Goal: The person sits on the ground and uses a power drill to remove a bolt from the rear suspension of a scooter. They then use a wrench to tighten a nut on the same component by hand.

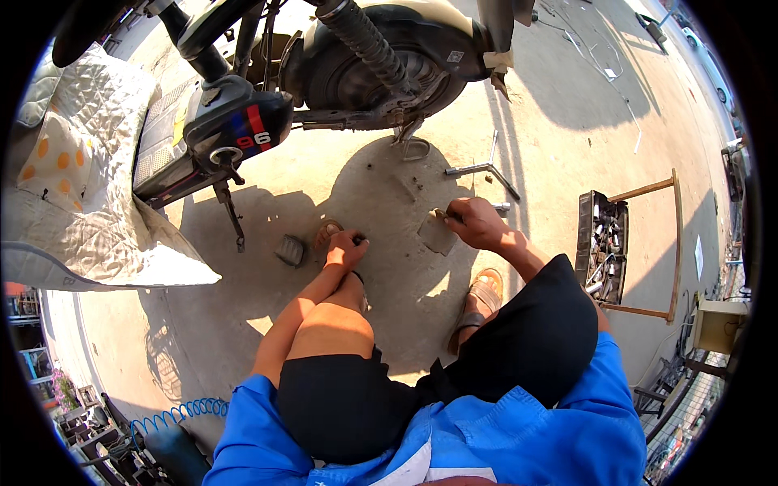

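My right hand (pixel 480 224) pinches a flat, squarish grey-brown piece (pixel 438 235) by its upper corner, holding it above the concrete ground; its exact kind is unclear. Over my left knee, my left hand (pixel 345 252) is closed with fingers curled together, and whatever may be in them is too small to make out. A dark grey ridged block (pixel 290 250) lies on the ground to the left of that hand. Ahead of me stands a two-wheeled scooter, with its rear wheel (pixel 381 77) and coiled shock absorber (pixel 365 40) facing me.
Just beyond my right hand lies a three-armed socket wrench (pixel 489 167). To the right is an open tool tray (pixel 601 247) of metal parts with a wooden handle frame (pixel 677 243). A quilted white cover (pixel 105 162) hangs at the left. Behind it runs a blue coiled hose (pixel 182 411).
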`<action>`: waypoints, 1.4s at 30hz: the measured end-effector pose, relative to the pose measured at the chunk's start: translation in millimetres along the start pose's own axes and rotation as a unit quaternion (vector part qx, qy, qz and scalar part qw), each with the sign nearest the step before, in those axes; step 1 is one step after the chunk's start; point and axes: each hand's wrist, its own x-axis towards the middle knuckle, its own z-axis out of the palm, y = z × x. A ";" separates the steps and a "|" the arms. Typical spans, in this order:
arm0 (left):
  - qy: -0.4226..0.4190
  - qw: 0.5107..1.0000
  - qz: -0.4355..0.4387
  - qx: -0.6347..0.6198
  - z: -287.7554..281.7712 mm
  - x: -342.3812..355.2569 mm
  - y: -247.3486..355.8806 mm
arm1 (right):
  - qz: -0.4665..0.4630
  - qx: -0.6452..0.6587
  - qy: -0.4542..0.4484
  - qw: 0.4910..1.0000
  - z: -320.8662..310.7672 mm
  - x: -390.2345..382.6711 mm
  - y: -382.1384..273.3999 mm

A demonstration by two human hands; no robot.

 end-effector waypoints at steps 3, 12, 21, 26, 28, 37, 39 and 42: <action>-0.014 0.994 -0.053 -0.095 3.2 4.4 12.4 | -0.007 -0.029 0.053 0.998 -47.1 -19.4 -11.8; 0.008 0.955 -0.074 -0.287 -63.1 -45.1 21.5 | -0.026 -0.100 0.111 0.988 -184.9 -64.0 -65.3; 0.072 0.972 -0.037 -0.221 -195.3 -80.4 126.3 | -0.071 -0.223 0.132 0.963 -213.6 -56.3 -144.0; 0.078 0.975 0.022 -0.209 -235.3 -100.0 180.8 | -0.061 -0.270 0.135 0.951 -189.5 -55.4 -164.3; 0.067 0.976 0.037 -0.202 -240.9 -108.1 200.8 | -0.061 -0.288 0.142 0.945 -182.1 -55.6 -155.0; 0.001 0.979 0.093 -0.184 -231.9 -103.5 259.5 | 0.019 -0.319 0.086 0.944 -172.4 -51.6 -116.3; -0.029 0.980 0.098 -0.171 -225.9 -100.0 263.4 | 0.020 -0.321 0.062 0.945 -165.8 -53.4 -124.0; -0.082 0.984 0.102 -0.123 -216.3 -91.4 269.7 | 0.023 -0.299 0.047 0.953 -160.7 -55.2 -122.0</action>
